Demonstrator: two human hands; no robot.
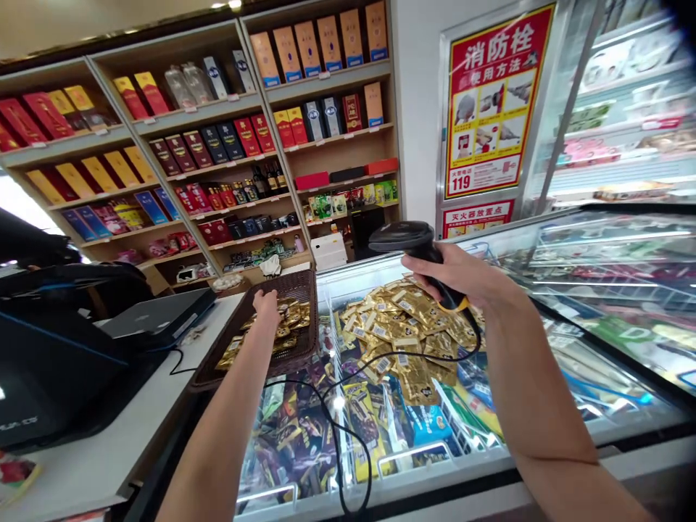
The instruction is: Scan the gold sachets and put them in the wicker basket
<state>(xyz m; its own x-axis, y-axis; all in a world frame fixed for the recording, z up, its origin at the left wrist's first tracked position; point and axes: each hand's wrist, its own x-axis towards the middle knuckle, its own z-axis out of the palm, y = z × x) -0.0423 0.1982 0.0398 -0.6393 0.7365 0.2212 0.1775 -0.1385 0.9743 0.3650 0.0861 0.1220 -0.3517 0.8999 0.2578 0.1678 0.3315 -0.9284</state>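
Observation:
My right hand [462,275] is wrapped round the handle of a black barcode scanner [402,235], held above a heap of gold foil packets [402,326]. The heap lies on the glass top of a chest freezer. From the scanner's handle a black cable [353,428] loops down over the glass. My left hand [266,303] is over a brown woven basket [309,312] that holds more gold packets [293,319]. Its fingers look curled, and what they hold, if anything, is hidden.
Left of the basket, a white counter [135,420] carries a black machine [48,370] and a flat dark device [163,315]. Colourful wrapped goods [293,442] fill the freezer [391,500]. Shelves [326,80] of boxes stand behind, beside a red poster [494,101].

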